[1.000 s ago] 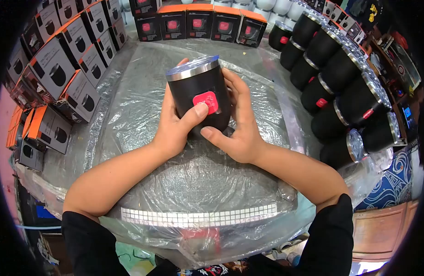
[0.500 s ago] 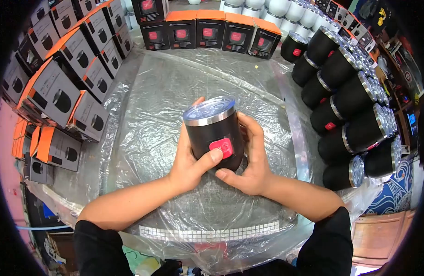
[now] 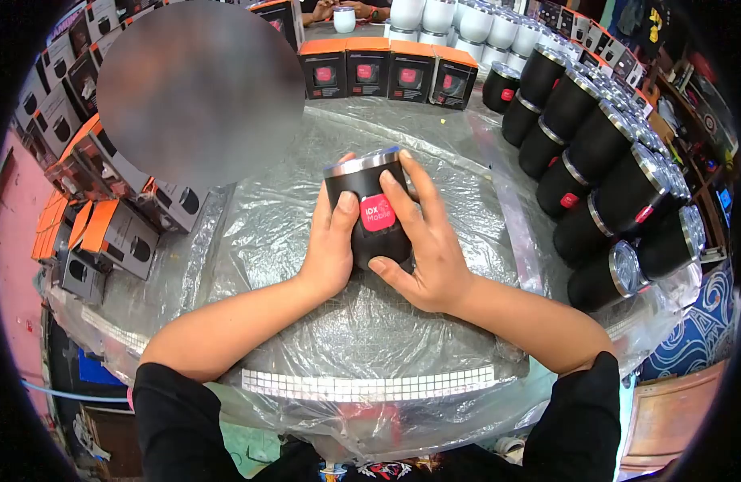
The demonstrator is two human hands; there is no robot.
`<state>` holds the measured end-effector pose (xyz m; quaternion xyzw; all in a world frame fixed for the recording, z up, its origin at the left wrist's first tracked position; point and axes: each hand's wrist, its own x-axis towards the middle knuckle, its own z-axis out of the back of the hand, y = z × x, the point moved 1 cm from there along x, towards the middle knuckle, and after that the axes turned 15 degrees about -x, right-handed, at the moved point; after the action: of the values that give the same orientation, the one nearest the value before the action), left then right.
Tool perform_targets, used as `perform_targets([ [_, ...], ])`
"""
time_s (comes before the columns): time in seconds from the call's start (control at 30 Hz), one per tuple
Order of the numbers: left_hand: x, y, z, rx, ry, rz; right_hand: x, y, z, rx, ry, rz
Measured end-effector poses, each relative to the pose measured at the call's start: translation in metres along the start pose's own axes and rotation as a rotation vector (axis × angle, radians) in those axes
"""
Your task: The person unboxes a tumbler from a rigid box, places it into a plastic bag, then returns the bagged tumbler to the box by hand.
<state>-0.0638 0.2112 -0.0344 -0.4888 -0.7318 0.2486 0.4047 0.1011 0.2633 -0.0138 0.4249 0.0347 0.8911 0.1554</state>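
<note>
A black tumbler (image 3: pixel 382 247) with a steel rim is held between both hands over the plastic-covered table (image 3: pixel 306 329). Its red label (image 3: pixel 378 213), reading "IDX Mobile", faces me. The tumbler's top tips slightly away, so little of the clear lid shows. My left hand (image 3: pixel 332 249) grips the left side, thumb beside the label. Wrapped round the right side is my right hand (image 3: pixel 435 253), with a finger reaching up near the rim and the thumb low by the base.
Stacked black tumblers (image 3: pixel 595 205) line the right side. Orange-and-black boxes (image 3: pixel 366 71) stand along the back, and grey boxes (image 3: pixel 121 241) on the left. White cups (image 3: pixel 471 24) are behind. Another person's hands (image 3: pixel 318 11) are near a white cup (image 3: pixel 344 19). A blurred patch hides the upper left.
The tumbler's top has tilted away from me and its label is now more upright. My left thumb has moved off the label. A blurred patch now covers the upper left.
</note>
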Motion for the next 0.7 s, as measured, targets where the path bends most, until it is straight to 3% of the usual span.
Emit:
perform_targets([
  [0.13,-0.001,-0.003,-0.003,0.047,-0.096,0.029,0.002,0.005,0.003,0.017,0.035,-0.03],
  [0.23,0.002,0.004,0.004,0.008,-0.062,-0.097,0.003,0.004,0.003,0.008,0.024,0.001],
  [0.4,0.0,-0.003,0.004,0.068,-0.026,-0.14,-0.004,0.002,-0.002,0.104,-0.011,-0.036],
  [0.5,-0.002,-0.011,-0.004,0.052,-0.01,-0.111,-0.001,0.004,0.001,0.025,-0.008,0.039],
  [0.7,0.001,-0.002,0.0,-0.027,-0.039,-0.056,-0.001,-0.004,-0.006,0.163,-0.063,-0.037],
])
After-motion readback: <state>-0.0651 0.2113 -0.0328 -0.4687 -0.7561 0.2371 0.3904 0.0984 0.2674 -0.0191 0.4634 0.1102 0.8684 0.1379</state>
